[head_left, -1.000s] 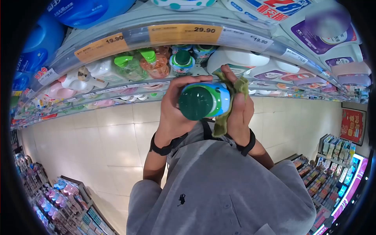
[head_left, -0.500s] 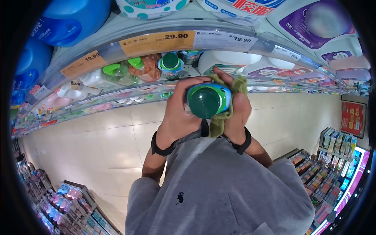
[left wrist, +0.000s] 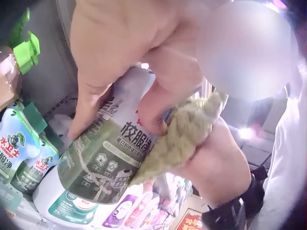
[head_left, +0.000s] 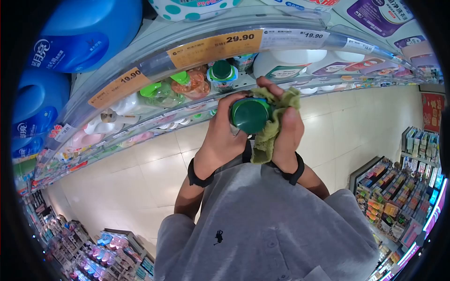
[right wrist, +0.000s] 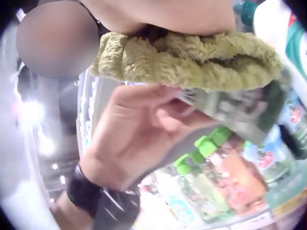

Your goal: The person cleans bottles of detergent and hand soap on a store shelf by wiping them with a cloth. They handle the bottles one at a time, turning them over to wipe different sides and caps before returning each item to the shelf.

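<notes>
A bottle with a dark green cap (head_left: pixel 250 115) is held upright in front of the grey shirt. My left hand (head_left: pixel 222 136) grips it from the left; in the left wrist view the thumb and fingers of the left hand (left wrist: pixel 129 48) wrap the upper part of the printed bottle (left wrist: pixel 105 153). My right hand (head_left: pixel 287 136) holds a green fuzzy cloth (head_left: pixel 266 143) against the bottle's right side. In the right wrist view the folded cloth (right wrist: pixel 187 64) lies beneath the right hand's fingers (right wrist: pixel 168 17) and hides part of the bottle (right wrist: pixel 240 108).
A shelf edge with price tags (head_left: pixel 215 45) runs just beyond the hands. Below it stand pump bottles (head_left: pixel 161 92), a similar green-capped bottle (head_left: pixel 222 75) and white jugs (head_left: pixel 286 63). Large blue bottles (head_left: pixel 89 37) stand at upper left. Floor tiles (head_left: pixel 161 173) show beneath.
The bottle has tipped more upright under the head view, its cap now hiding most of its body. Both hands keep hold, and the shelf has shifted in view as the head turned.
</notes>
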A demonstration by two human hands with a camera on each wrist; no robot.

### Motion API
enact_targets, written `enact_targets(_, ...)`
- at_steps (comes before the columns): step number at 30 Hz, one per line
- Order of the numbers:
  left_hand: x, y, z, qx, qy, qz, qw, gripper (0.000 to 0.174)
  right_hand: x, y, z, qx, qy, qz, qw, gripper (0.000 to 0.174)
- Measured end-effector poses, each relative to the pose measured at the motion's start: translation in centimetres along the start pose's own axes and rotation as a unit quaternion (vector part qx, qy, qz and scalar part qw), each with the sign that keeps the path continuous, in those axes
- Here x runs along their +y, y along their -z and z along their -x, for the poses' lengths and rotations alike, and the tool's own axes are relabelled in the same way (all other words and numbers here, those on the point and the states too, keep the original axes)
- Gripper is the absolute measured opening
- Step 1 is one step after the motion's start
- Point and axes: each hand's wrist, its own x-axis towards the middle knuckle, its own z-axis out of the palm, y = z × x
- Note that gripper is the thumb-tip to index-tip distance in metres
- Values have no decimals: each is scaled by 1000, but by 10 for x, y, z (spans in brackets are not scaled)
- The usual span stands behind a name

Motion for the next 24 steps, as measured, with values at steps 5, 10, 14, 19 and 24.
enact_targets(5, -4, 1, 3, 25, 12, -44, 999, 69, 33, 11, -5, -25, 16, -16, 999, 55)
enact_targets(10, -16, -4, -6, 44, -17, 66, 997, 68, 80, 73, -11, -41, -81, 248, 965, 29)
enact_targets(14, -17, -15, -20, 27, -57, -92, 994, 64, 72, 107, -7, -76, -41, 299, 950, 36)
enact_targets(19, -40, -43, -25, 55, -38, -177, 982, 69, 30, 111, -18, -161, -168, 231, 945, 49)
enact_targets(24, -57, -57, -25, 90, -1, -241, 966, 68, 37, 118, -25, -156, -218, 194, 943, 52)
